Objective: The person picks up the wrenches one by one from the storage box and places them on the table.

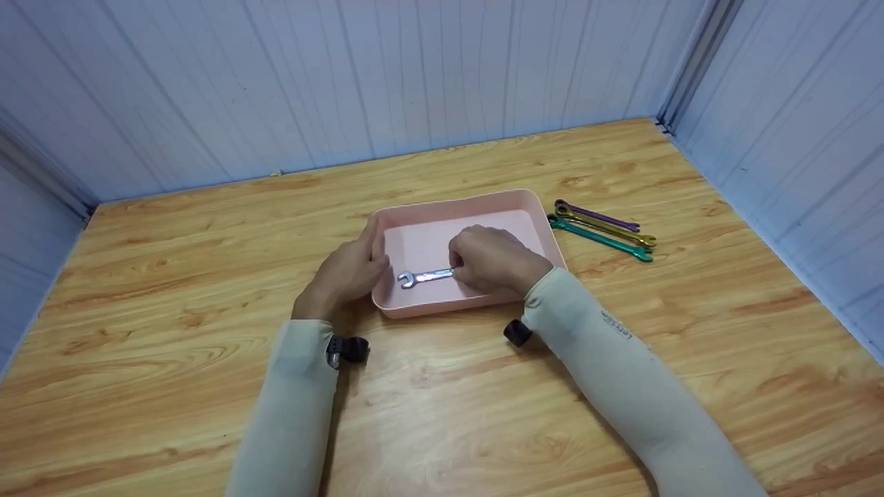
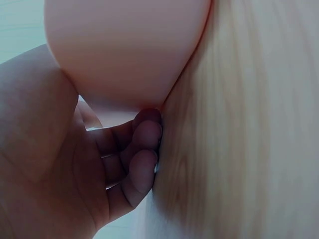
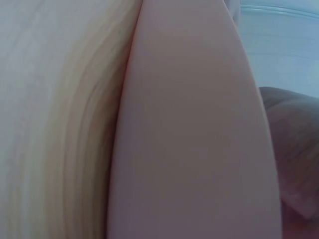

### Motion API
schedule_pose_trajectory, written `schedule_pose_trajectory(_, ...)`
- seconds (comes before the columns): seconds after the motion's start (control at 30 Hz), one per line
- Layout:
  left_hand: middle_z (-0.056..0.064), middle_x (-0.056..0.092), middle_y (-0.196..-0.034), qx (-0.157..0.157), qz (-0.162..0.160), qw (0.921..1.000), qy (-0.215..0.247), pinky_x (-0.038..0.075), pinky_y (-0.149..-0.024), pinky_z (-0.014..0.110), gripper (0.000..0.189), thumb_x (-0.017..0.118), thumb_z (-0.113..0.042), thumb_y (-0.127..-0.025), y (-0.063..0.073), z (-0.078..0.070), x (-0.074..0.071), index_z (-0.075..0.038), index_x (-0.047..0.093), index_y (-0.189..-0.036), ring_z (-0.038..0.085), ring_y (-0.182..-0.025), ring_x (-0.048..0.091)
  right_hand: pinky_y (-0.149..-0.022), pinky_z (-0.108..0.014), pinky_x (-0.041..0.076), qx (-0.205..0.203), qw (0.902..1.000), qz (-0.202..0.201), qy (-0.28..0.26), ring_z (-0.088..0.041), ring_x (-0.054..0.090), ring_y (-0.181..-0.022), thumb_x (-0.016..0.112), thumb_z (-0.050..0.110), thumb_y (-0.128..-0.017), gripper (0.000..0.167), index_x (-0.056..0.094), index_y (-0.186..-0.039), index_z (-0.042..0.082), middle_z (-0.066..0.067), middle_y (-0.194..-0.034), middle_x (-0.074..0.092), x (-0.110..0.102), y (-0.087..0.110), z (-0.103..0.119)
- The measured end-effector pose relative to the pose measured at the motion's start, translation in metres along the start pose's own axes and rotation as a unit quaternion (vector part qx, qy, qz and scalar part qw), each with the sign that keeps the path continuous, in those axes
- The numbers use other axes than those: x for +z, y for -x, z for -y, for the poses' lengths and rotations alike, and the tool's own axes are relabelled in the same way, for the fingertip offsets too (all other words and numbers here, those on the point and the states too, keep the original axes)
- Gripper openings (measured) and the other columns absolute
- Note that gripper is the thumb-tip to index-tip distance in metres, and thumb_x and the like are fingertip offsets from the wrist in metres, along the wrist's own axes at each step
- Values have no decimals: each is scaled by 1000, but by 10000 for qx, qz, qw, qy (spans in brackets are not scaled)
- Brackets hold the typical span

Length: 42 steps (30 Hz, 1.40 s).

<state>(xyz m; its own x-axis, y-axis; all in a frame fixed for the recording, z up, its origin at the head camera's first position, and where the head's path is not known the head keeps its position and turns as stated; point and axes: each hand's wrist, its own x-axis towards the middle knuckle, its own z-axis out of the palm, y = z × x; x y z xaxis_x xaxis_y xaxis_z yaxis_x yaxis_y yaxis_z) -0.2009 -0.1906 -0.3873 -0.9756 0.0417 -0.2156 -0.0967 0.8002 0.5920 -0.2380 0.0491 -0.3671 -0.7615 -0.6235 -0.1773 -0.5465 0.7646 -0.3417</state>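
Observation:
A pink rectangular tray (image 1: 428, 238) stands on the wooden table. At its left end my left hand (image 1: 345, 273) grips the wall, the thumb over the rim and the other fingers outside. The left wrist view shows those fingers curled at the foot of the tray wall (image 2: 129, 50), low against the table. Inside the tray, my right hand (image 1: 494, 259) holds a silver combination wrench (image 1: 431, 275) by one end. The wrench's open jaw points left; its other end is hidden in the fist. From the right wrist, the tray's front wall (image 3: 194, 124) covers most of the hand (image 3: 296, 154).
Just right of the tray lie a purple wrench (image 1: 601, 215), a gold wrench (image 1: 611, 226) and a green wrench (image 1: 601, 239), side by side and slanting. White panel walls (image 1: 442, 69) close off the table (image 1: 207, 276) at the back and both sides.

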Motion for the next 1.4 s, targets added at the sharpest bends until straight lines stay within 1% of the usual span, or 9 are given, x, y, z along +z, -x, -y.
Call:
schedule_pose_trajectory(0.17, 13, 48, -143, -34, -1, 10000, 1, 33, -111, 47, 78, 45, -30, -102, 1, 1, 0, -27, -3, -162, 28, -118, 49, -68, -34, 46, 203, 9995, 148, -171, -19, 57, -76, 67, 11, -87, 7, 72, -88, 16, 0, -82, 63, 3, 0, 2)
schedule_pose_trajectory(0.33, 14, 47, -146, 75, -35, 10000, -13, 31, -112, 47, 79, 46, -29, -101, 3, 2, -1, -25, -3, -162, 27, -118, 50, -66, -34, 45, 268, 9993, 206, -165, -19, 57, -75, 68, 13, -84, 5, 72, -84, 16, 0, -81, 63, 3, -1, 2)
schedule_pose_trajectory(0.43, 13, 47, -146, 91, -38, 9999, 23, 30, -113, 48, 77, 44, -30, -102, 3, 1, -1, -27, -4, -162, 26, -119, 50, -64, -34, 45, 197, 9996, 177, -38, -18, 56, -73, 69, 15, -82, 4, 73, -83, 15, 0, -80, 63, 2, -1, 1)
schedule_pose_trajectory(0.63, 15, 47, -148, 211, -52, 9997, -77, 35, -110, 47, 76, 43, -31, -102, 2, 1, -2, -24, -3, -162, 26, -117, 52, -62, -35, 43, -36, 9996, 69, 261, -18, 53, -73, 70, 16, -79, 3, 72, -77, 15, 1, -79, 62, 4, -1, 0)
schedule_pose_trajectory(0.8, 12, 43, -151, 82, -47, 9999, -73, 32, -112, 48, 75, 42, -33, -103, 1, 0, 0, -29, -5, -162, 26, -118, 50, -61, -34, 42, -12, 9995, 70, 292, -18, 52, -72, 71, 17, -78, 4, 70, -75, 15, 0, -79, 61, 5, -1, 0)
schedule_pose_trajectory(0.93, 13, 41, -153, 83, -33, 9999, -85, 30, -113, 48, 76, 43, -31, -103, 1, 1, 0, -26, -4, -162, 25, -122, 49, -62, -34, 42, 22, 9996, 150, 253, -19, 53, -72, 71, 18, -78, 5, 70, -76, 14, -1, -78, 61, 5, -2, -1)
schedule_pose_trajectory(1.07, 14, 41, -153, 110, -15, 9999, -94, 29, -113, 48, 76, 43, -30, -102, 1, 2, 1, -25, -4, -162, 25, -122, 50, -62, -34, 42, 70, 9996, 238, 162, -19, 53, -73, 73, 19, -79, 6, 70, -77, 14, -1, -78, 60, 6, -1, -2)
schedule_pose_trajectory(1.3, 15, 48, -146, 193, -68, 9997, -159, 35, -109, 47, 77, 44, -29, -101, 1, 1, 0, -24, -1, -163, 27, -116, 51, -61, -34, 42, 178, 9993, 299, 98, -18, 54, -72, 73, 20, -80, 5, 71, -78, 15, -1, -78, 61, 4, 0, -1)
schedule_pose_trajectory(1.4, 15, 47, -146, 208, -45, 9997, -147, 35, -109, 47, 77, 44, -29, -101, 2, 1, 0, -23, -1, -163, 27, -115, 51, -60, -34, 42, 214, 9992, 325, 84, -18, 55, -71, 73, 20, -80, 5, 71, -78, 16, -1, -78, 61, 2, 1, -1)
